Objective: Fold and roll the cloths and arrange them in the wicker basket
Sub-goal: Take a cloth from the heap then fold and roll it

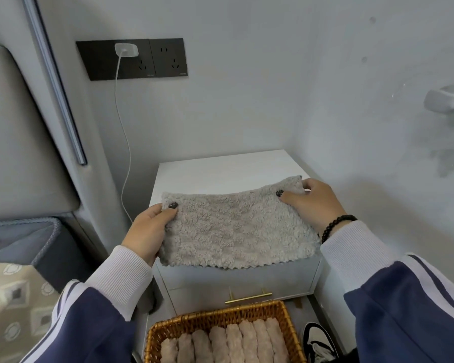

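Observation:
A fluffy grey cloth (236, 229) is stretched between my two hands over the white nightstand (220, 166). My left hand (148, 227) pinches its left edge with the thumb on top. Its upper right corner is gripped by my right hand (309, 203), which wears a black bead bracelet. The cloth's lower edge hangs past the nightstand's front. Below, on the floor, the wicker basket (283, 315) holds several rolled pinkish cloths (226, 341) lined up side by side.
The nightstand has a drawer with a gold handle (248, 297). A bed with a grey headboard (19, 142) stands to the left. A white charger cable (123, 132) hangs from the wall socket. A sneaker (319, 341) lies right of the basket.

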Tool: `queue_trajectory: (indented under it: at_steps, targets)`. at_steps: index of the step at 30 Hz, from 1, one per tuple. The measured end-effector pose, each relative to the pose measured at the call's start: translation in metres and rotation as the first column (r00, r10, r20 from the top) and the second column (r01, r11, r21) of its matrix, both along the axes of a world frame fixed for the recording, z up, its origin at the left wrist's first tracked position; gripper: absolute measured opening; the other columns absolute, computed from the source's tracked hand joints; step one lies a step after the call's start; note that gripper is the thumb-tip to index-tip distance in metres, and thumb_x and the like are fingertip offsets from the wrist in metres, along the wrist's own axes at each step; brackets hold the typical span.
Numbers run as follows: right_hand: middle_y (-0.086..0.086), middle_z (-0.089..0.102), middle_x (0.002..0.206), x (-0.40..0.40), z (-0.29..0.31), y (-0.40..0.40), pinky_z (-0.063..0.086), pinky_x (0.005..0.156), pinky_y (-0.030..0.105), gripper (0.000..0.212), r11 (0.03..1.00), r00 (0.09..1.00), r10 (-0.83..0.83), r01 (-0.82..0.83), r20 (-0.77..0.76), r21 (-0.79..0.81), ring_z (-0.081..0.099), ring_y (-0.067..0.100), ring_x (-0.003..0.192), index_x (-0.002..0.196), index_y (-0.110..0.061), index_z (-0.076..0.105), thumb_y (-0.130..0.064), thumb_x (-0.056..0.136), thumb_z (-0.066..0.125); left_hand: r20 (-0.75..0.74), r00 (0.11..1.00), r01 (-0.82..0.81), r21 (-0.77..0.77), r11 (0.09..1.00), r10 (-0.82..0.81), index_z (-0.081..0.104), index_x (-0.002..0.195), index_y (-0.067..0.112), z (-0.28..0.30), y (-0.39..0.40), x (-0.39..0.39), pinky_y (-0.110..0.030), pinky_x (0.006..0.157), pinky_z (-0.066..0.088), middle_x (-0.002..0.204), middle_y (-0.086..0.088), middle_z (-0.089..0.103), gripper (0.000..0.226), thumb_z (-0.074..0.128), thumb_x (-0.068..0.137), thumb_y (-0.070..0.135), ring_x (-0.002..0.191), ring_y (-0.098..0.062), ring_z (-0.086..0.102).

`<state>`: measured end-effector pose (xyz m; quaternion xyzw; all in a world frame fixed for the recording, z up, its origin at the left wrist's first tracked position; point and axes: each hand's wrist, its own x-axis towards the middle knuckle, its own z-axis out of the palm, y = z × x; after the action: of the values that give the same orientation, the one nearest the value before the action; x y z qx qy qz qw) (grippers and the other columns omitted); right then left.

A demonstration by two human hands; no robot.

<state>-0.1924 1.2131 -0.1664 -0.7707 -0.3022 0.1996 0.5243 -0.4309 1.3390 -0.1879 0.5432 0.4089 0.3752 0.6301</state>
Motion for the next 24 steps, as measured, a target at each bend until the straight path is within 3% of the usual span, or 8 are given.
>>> queue_trajectory:
  at_steps: [4,7,9,11,14,18,22,24]
  targets:
    - [0.013,0.067,0.1,0.002,0.004,0.01,0.055,0.083,0.045,0.031,0.998,0.999,-0.017,0.014,0.047,0.056,0.065,0.033,0.089,0.096,-0.006,0.06,-0.026,0.078,0.074,-0.022,1.0,-0.004,0.024,1.0,0.004,0.066,0.093,0.013,0.0,0.011,0.007,-0.035,0.071,0.055,0.088,-0.007,0.074,0.016,0.051,0.098,0.011,0.078,-0.022,0.07]
    - [0.005,0.057,0.084,0.0,0.006,0.016,0.044,0.068,0.031,0.035,0.994,0.996,-0.013,0.004,0.09,0.105,0.052,0.02,0.073,0.095,0.0,0.057,-0.026,0.078,0.074,-0.032,0.999,0.0,0.053,0.999,0.001,0.066,0.095,0.016,-0.002,0.014,0.012,-0.036,0.072,0.055,0.091,-0.006,0.074,0.016,0.05,0.098,0.013,0.081,-0.023,0.071]
    - [0.009,0.06,0.084,-0.003,0.006,0.019,0.045,0.063,0.032,0.038,0.991,0.995,-0.002,-0.011,0.096,0.132,0.053,0.021,0.069,0.099,-0.001,0.059,-0.026,0.077,0.075,-0.03,0.999,0.021,0.065,0.998,-0.019,0.066,0.097,0.019,-0.005,0.012,0.017,-0.037,0.075,0.055,0.093,-0.005,0.074,0.017,0.05,0.098,0.013,0.083,-0.022,0.071]
    - [0.01,0.068,0.092,-0.009,0.006,0.022,0.057,0.07,0.04,0.03,0.989,0.997,0.027,-0.038,0.078,0.143,0.065,0.026,0.077,0.097,-0.012,0.062,-0.026,0.075,0.076,-0.025,0.998,0.054,0.071,0.996,-0.052,0.066,0.1,0.022,-0.007,0.007,0.022,-0.036,0.076,0.055,0.092,0.0,0.075,0.019,0.049,0.099,0.013,0.086,-0.019,0.072]
    - [0.004,0.069,0.096,-0.02,0.005,0.022,0.057,0.08,0.044,0.027,0.986,0.995,0.082,-0.089,0.052,0.144,0.067,0.025,0.088,0.094,-0.02,0.06,-0.025,0.073,0.077,-0.02,0.994,0.11,0.095,0.989,-0.109,0.065,0.103,0.024,-0.009,-0.003,0.03,-0.037,0.08,0.055,0.092,0.003,0.075,0.022,0.048,0.099,0.011,0.088,-0.018,0.071]
    - [0.005,0.066,0.101,-0.034,0.001,0.019,0.058,0.072,0.039,0.029,0.981,0.989,0.14,-0.145,0.043,0.127,0.066,0.024,0.089,0.101,-0.018,0.059,-0.021,0.077,0.074,-0.008,0.983,0.183,0.129,0.975,-0.183,0.064,0.102,0.024,-0.009,-0.016,0.039,-0.036,0.076,0.058,0.088,0.004,0.075,0.025,0.045,0.099,0.009,0.084,-0.017,0.071]
    - [0.004,0.062,0.103,-0.048,0.0,0.016,0.056,0.055,0.028,0.027,0.962,0.969,0.241,-0.231,-0.052,0.147,0.066,0.018,0.074,0.106,-0.017,0.058,-0.016,0.082,0.069,0.006,0.968,0.246,0.157,0.956,-0.25,0.063,0.106,0.022,-0.01,-0.026,0.047,-0.024,0.062,0.057,0.087,0.005,0.075,0.028,0.042,0.1,0.004,0.078,-0.011,0.07]
    - [0.001,0.06,0.102,-0.054,0.001,0.015,0.058,0.058,0.03,0.023,0.955,0.96,0.256,-0.235,-0.11,0.18,0.067,0.017,0.072,0.105,-0.018,0.059,-0.016,0.084,0.068,0.008,0.962,0.269,0.17,0.948,-0.274,0.062,0.11,0.023,-0.01,-0.03,0.05,-0.022,0.06,0.056,0.087,0.005,0.074,0.03,0.041,0.1,0.003,0.076,-0.01,0.071]
